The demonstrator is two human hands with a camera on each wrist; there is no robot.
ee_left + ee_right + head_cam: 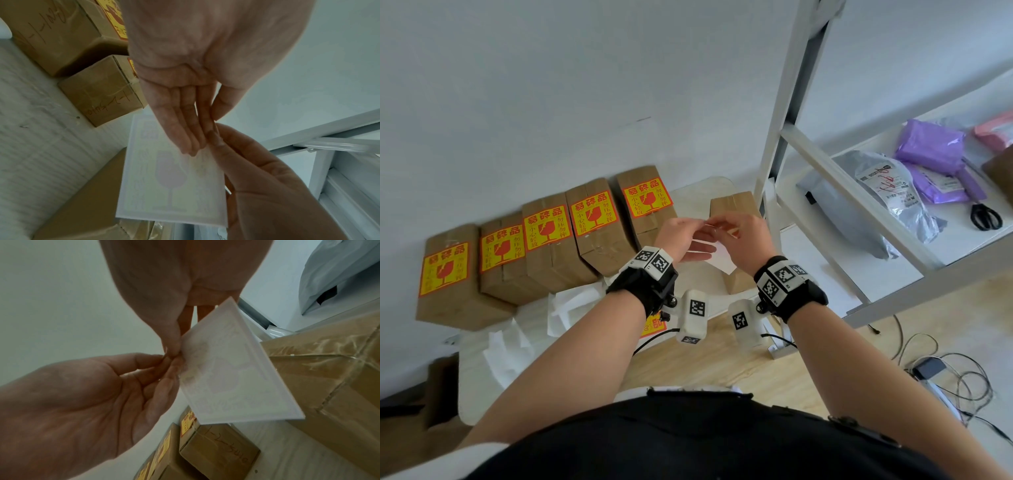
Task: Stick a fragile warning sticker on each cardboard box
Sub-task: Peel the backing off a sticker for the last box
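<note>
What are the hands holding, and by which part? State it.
Both the left hand and the right hand pinch one fragile sticker sheet, seen from its white backing side, at one top corner, fingertips meeting there.

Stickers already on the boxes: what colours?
Yellow ground with red print and a red broken-glass symbol on each sticker, clearest in the head view.

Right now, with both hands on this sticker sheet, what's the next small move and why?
Probably peel the sticker off its backing. Both the left hand and the right hand pinch it at one corner, its printed side shows only faintly through the white paper, and the plain box on the right has no label yet, unlike the five beside it.
</note>
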